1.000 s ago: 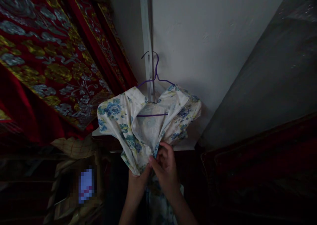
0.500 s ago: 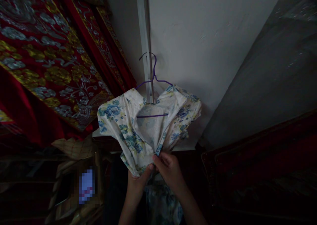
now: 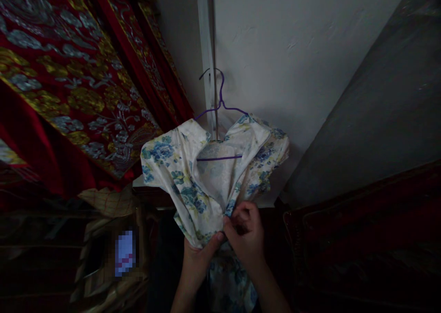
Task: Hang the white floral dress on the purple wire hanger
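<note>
A white garment with blue and green flowers (image 3: 193, 189), dress-like with short sleeves, hangs on a purple wire hanger (image 3: 221, 97). Its front is open in a V down to my hands, and more of the same cloth falls below them. At the lower left of the opening, my left hand (image 3: 203, 253) grips the cloth, thumb on top and fingers hidden behind it. On the right edge of the opening, my right hand (image 3: 245, 225) pinches the front with thumb and curled fingers. Any fastener between the fingertips is too small and dark to make out.
The hanger hooks over a pale vertical strip (image 3: 206, 37) against a white wall (image 3: 275, 65). Red cloth with gold and silver embroidery (image 3: 79, 83) hangs at left. Below it is a wooden or bamboo frame (image 3: 141, 239) with a blurred-out bright screen (image 3: 124, 253). Dark red furniture (image 3: 361, 221) stands at right.
My right hand moved down along the opening's edge, then its fingers lifted and curled a little while the thumb stayed close. My left hand keeps its grip. The whole view shifted slightly.
</note>
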Demonstrator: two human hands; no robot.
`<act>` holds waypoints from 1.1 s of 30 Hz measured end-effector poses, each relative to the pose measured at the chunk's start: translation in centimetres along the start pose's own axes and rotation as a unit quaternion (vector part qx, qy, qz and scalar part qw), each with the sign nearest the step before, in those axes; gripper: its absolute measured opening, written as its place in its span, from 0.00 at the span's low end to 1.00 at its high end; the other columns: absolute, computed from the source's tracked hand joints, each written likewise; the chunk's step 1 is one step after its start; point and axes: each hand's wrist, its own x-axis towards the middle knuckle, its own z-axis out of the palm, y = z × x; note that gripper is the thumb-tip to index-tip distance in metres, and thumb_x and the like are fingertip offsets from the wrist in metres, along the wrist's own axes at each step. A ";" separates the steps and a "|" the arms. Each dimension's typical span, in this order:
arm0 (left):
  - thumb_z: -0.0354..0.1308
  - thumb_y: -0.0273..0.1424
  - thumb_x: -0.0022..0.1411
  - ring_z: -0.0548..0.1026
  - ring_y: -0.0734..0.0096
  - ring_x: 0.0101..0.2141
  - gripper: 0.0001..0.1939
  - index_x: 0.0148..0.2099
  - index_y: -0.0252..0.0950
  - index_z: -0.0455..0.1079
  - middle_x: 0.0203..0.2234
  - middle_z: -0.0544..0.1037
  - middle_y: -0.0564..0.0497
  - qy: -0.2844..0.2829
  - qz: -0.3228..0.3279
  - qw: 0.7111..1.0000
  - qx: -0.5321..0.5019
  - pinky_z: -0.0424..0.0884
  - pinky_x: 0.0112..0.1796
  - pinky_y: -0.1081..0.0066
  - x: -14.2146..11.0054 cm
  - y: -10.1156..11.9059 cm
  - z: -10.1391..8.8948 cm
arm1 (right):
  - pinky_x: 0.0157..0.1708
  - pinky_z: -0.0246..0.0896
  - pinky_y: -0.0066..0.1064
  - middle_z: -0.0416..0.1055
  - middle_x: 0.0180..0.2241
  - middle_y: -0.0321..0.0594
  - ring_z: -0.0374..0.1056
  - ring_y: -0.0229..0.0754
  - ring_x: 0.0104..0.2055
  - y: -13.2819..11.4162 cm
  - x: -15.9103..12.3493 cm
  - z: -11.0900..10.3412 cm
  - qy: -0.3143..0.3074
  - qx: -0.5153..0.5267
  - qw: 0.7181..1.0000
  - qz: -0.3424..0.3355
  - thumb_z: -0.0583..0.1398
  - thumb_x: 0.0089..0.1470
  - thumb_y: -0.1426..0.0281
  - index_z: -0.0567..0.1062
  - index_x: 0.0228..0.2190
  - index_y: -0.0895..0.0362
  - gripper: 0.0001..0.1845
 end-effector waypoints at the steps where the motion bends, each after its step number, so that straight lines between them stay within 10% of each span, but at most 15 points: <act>1: 0.76 0.36 0.45 0.81 0.49 0.49 0.30 0.51 0.33 0.78 0.47 0.83 0.40 0.011 0.005 1.000 -0.001 0.75 0.54 0.55 -0.2 0.1 0.3 | 0.25 0.64 0.24 0.68 0.23 0.29 0.67 0.36 0.23 0.2 -0.1 0.0 0.022 -0.011 0.999 -0.025 0.65 0.50 0.70 0.67 0.34 0.52 0.11; 11: 0.74 0.37 0.47 0.79 0.48 0.52 0.29 0.51 0.33 0.78 0.47 0.83 0.40 0.038 0.026 0.998 0.033 0.72 0.56 0.54 -0.6 0.5 0.7 | 0.27 0.68 0.28 0.77 0.24 0.37 0.74 0.42 0.27 1.4 0.2 -0.7 -0.068 -0.040 0.996 0.028 0.62 0.52 0.67 0.77 0.30 0.55 0.05; 24: 0.75 0.40 0.46 0.82 0.49 0.45 0.25 0.45 0.32 0.80 0.40 0.85 0.42 -0.004 0.013 0.999 0.048 0.77 0.51 0.55 0.0 0.0 -0.3 | 0.26 0.57 0.27 0.66 0.20 0.33 0.63 0.37 0.25 -0.1 0.3 -1.4 -0.196 -0.022 0.977 0.082 0.57 0.63 0.54 0.70 0.24 0.56 0.22; 29: 0.75 0.40 0.47 0.82 0.52 0.43 0.27 0.47 0.32 0.77 0.41 0.83 0.42 0.124 0.002 0.989 0.080 0.77 0.46 0.58 1.4 -0.7 -2.0 | 0.25 0.56 0.27 0.65 0.16 0.34 0.61 0.36 0.21 -1.6 0.7 -1.8 -0.226 0.036 0.964 0.133 0.57 0.62 0.50 0.70 0.19 0.56 0.28; 33: 0.74 0.36 0.49 0.75 0.59 0.50 0.33 0.56 0.38 0.68 0.50 0.75 0.45 0.263 0.206 0.936 0.108 0.72 0.50 0.63 1.8 -1.0 -2.4 | 0.22 0.54 0.27 0.65 0.14 0.34 0.60 0.36 0.18 -2.0 0.7 -1.6 -0.201 0.087 0.958 0.185 0.60 0.57 0.50 0.71 0.18 0.56 0.26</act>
